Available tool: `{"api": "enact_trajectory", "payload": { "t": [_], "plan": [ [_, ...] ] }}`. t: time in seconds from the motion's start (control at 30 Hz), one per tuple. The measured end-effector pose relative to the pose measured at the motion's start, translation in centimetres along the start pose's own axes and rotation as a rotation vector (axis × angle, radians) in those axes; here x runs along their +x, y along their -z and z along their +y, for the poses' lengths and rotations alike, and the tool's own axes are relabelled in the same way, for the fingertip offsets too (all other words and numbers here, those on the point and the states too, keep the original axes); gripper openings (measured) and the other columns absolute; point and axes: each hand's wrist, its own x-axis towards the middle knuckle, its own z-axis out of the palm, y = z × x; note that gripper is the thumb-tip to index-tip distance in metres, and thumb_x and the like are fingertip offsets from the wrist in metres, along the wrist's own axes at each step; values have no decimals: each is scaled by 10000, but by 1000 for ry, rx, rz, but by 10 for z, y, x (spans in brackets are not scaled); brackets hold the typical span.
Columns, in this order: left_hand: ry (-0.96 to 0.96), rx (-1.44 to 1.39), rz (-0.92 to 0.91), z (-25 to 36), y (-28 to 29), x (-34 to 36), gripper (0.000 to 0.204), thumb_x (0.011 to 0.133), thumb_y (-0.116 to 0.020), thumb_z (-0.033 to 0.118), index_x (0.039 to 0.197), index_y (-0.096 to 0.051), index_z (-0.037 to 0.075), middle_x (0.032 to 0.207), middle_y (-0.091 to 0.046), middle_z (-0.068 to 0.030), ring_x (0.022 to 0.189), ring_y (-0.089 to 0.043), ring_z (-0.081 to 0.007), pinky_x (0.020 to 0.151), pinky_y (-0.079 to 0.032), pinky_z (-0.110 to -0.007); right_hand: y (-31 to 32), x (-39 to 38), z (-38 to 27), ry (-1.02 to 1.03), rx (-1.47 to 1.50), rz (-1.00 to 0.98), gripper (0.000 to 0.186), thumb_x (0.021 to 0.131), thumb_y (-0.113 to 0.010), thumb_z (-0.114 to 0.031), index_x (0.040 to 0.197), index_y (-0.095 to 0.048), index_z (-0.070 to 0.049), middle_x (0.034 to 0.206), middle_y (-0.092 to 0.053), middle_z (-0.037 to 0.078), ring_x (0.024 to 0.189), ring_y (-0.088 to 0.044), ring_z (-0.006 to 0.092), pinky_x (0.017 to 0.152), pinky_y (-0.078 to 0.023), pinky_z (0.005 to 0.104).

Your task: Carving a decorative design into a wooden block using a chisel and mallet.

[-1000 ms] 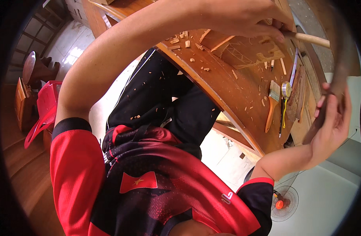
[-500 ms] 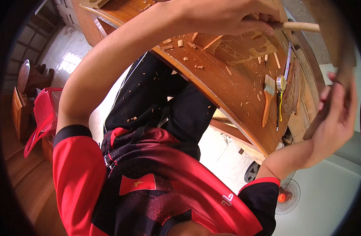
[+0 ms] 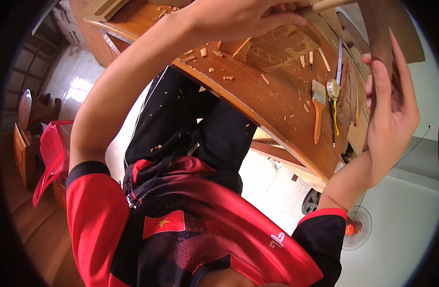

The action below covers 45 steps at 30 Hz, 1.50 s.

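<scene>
At the top of the view my left hand (image 3: 272, 15) is closed around a tool with a pale round wooden handle (image 3: 330, 5); its working end is hidden by the hand. Beneath lies a brown board with carved, drawn-on lines (image 3: 281, 51). My right hand (image 3: 391, 103) grips a long dark wooden bar (image 3: 378, 36), which stands tilted upward past the handle's end. Whether bar and handle touch I cannot tell. Pale wood chips (image 3: 203, 52) are scattered over the wooden table (image 3: 257, 95).
A flat paintbrush (image 3: 318, 107) with an orange handle, a tape measure (image 3: 333, 89) and a pencil (image 3: 333, 129) lie on the table's right side. Wood strips (image 3: 346, 91) lie beyond them. A pink plastic chair (image 3: 56, 148) is at left, a fan (image 3: 357, 228) at lower right.
The view has shifted, so the table and tools sit a little further left. My right hand has brought the dark bar closer to the pale handle's end; my left hand keeps its grip.
</scene>
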Motion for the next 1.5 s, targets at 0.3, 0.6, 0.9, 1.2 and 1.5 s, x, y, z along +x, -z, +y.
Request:
{"api": "enact_trajectory", "payload": {
  "t": [0.3, 0.6, 0.9, 1.2, 1.5],
  "plan": [
    [-30, -5, 89, 1, 0, -3, 217, 967, -710, 228, 1046, -674, 29, 869, -671, -151, 778, -651, -301, 662, -530, -422, 19, 11, 12, 20, 371, 160, 328, 1060, -583, -127, 1346, -581, 35, 988, -698, 105, 700, -528, 76, 574, -409, 220],
    [-42, -63, 279, -3, -16, -34, 198, 892, -731, -18, 1085, -697, 11, 1001, -751, -147, 950, -732, -336, 903, -557, -449, -57, 18, 61, -83, 149, -61, 399, 897, -828, -255, 1209, -715, -33, 755, -664, -21, 598, -515, 39, 544, -395, 217],
    [-98, -54, 549, -21, -53, -79, 180, 902, -679, -57, 1057, -711, 31, 1114, -778, -98, 1202, -684, -305, 1176, -384, -560, -69, 17, 84, -372, 437, -142, 424, 844, -880, -266, 1165, -741, -28, 700, -640, -31, 518, -504, 25, 448, -351, 219],
    [174, -34, 503, -3, -26, -48, 218, 944, -774, 104, 1089, -678, -26, 929, -783, -80, 852, -736, -118, 756, -555, -248, -73, 18, 81, -417, 452, -86, 421, 840, -878, -229, 1181, -732, -31, 736, -624, -30, 512, -504, 34, 428, -350, 210],
    [253, -59, 242, 8, -2, -16, 210, 928, -766, 184, 1007, -664, 18, 683, -671, -45, 538, -578, -111, 492, -437, -252, -78, 20, 84, -413, 487, -90, 403, 839, -876, -206, 1178, -736, -41, 683, -577, -42, 530, -502, 32, 435, -339, 211]
  ]
}}
